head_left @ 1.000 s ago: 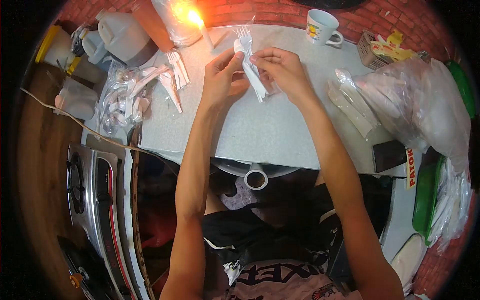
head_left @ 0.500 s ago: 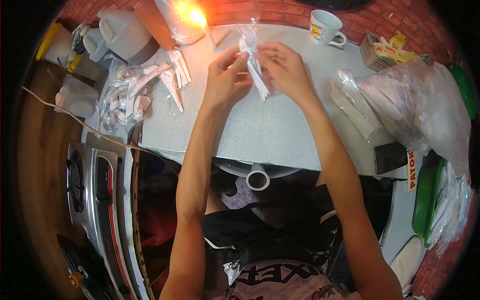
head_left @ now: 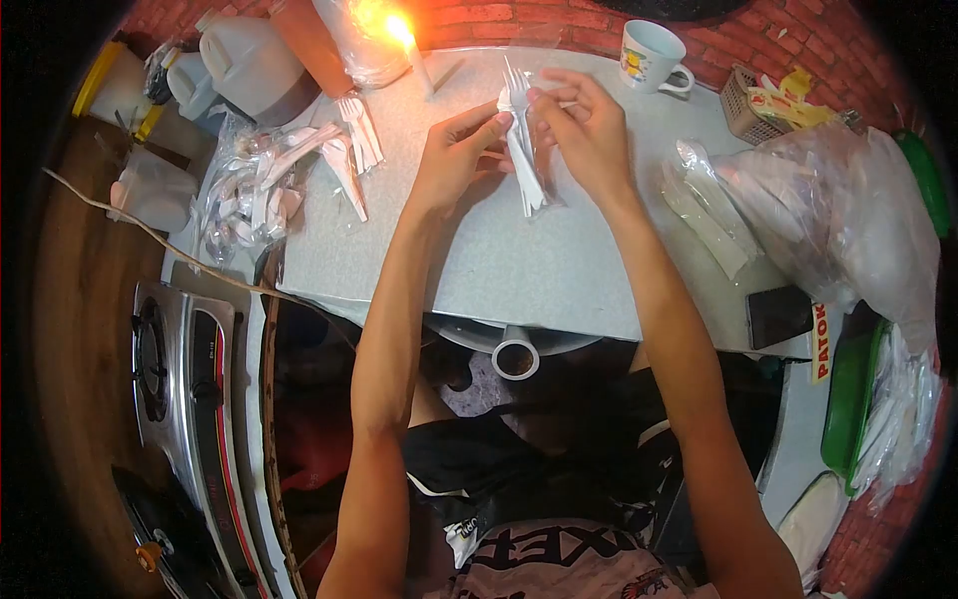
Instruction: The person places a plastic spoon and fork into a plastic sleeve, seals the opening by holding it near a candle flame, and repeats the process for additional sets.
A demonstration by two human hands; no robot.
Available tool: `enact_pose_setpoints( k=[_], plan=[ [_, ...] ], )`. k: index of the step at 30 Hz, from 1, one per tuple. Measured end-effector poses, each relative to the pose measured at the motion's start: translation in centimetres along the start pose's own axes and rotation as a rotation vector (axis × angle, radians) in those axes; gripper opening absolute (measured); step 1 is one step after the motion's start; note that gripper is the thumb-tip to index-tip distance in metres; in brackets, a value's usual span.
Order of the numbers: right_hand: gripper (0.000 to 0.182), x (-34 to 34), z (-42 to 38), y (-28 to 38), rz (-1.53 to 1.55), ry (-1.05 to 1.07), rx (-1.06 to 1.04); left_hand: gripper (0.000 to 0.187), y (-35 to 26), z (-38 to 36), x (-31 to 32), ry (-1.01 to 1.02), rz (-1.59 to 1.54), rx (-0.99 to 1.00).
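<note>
A white plastic fork and spoon bundle [head_left: 521,135] stands between both hands over the grey table, tines toward the back, with clear plastic film around it. My left hand [head_left: 461,158] pinches the bundle's left side between thumb and fingers. On the right side, the thumb and index finger of my right hand [head_left: 582,125] hold it near the fork's head, the other fingers spread. A lit candle [head_left: 419,72] stands upright behind my left hand. Wrapped cutlery sets [head_left: 361,133] lie to its left, beside a clear bag of plastic cutlery [head_left: 244,195].
A mug [head_left: 651,60] and a small basket [head_left: 743,105] are at the back right. Clear plastic sleeves [head_left: 709,205], large plastic bags [head_left: 798,195] and a black phone [head_left: 779,316] lie on the right. Jugs [head_left: 249,65] stand back left; a gas stove [head_left: 185,369] is at left.
Both hands and the cutlery bundle have shifted slightly right. The fork's head now shows more clearly, and the clear film extends above and below the bundle.
</note>
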State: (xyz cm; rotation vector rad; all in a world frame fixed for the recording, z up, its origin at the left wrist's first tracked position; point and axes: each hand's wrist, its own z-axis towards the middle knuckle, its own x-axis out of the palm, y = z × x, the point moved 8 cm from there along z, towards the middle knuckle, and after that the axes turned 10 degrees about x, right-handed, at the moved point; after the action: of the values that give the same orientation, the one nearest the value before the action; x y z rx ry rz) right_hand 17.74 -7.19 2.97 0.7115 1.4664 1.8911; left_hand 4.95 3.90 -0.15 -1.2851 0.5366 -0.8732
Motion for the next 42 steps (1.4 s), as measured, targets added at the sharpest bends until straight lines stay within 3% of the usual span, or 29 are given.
enact_pose_setpoints(
  k=[1,3,9,15,21,25,28,30,31,33,35,36,37,39,40,42],
  plan=[
    [0.022,-0.1,-0.1,0.3,0.000,0.001,0.001,0.037,0.1,0.1,0.0,-0.001,0.000,-0.001],
    [0.023,-0.7,-0.8,2.8,-0.156,-0.096,-0.225,0.035,0.1,0.1,0.3,0.032,-0.033,0.008],
    [0.028,-0.4,-1.1,3.2,-0.502,-0.115,-0.357,0.032,-0.5,-0.6,1.1,0.068,0.020,-0.048],
    [0.033,-0.2,-0.7,1.8,-0.439,-0.050,-0.146,0.032,-0.3,-0.6,1.4,0.136,0.097,-0.024],
    [0.035,0.2,-1.3,2.1,-0.523,-0.115,-0.249,0.026,-0.6,-0.7,0.9,0.065,0.161,-0.066],
    [0.038,0.8,-1.6,1.9,-0.509,-0.079,-0.153,0.023,-0.1,-0.5,0.5,0.030,0.132,-0.047],
    [0.040,1.3,-1.7,1.7,-0.511,-0.061,-0.188,0.020,-0.1,-0.1,-0.1,-0.019,0.017,0.005],
    [0.036,0.6,-2.4,3.8,-0.528,-0.267,-0.443,0.017,0.1,0.0,-1.1,-0.100,-0.071,-0.061],
    [0.036,0.6,-2.9,5.3,-0.524,-0.271,-0.452,0.017,-0.2,-0.1,-1.3,-0.097,-0.069,-0.052],
    [0.027,0.7,-4.7,8.5,-0.240,0.004,-0.425,0.016,0.2,0.0,-1.4,-0.092,-0.136,-0.081],
    [0.016,3.1,-9.3,11.7,0.106,0.473,-0.226,0.016,2.3,1.4,-3.2,-0.042,-0.186,-0.055],
    [0.015,4.3,-12.3,13.3,0.305,0.588,-0.267,0.016,3.2,1.8,-3.0,-0.006,-0.229,-0.037],
    [0.018,5.4,-14.9,15.7,0.433,0.740,-0.265,0.017,1.1,0.2,-1.5,-0.138,-0.213,-0.116],
    [0.027,7.2,-19.1,18.6,0.741,0.919,-0.135,0.019,0.6,-0.1,-1.2,-0.091,-0.236,-0.102],
    [0.027,8.6,-20.8,19.1,0.738,0.898,-0.125,0.019,0.7,0.0,-1.0,-0.079,-0.244,-0.120],
    [0.036,8.7,-23.0,21.1,1.310,0.876,-0.244,0.022,0.3,0.3,-1.3,-0.073,-0.158,-0.060]
  ],
)
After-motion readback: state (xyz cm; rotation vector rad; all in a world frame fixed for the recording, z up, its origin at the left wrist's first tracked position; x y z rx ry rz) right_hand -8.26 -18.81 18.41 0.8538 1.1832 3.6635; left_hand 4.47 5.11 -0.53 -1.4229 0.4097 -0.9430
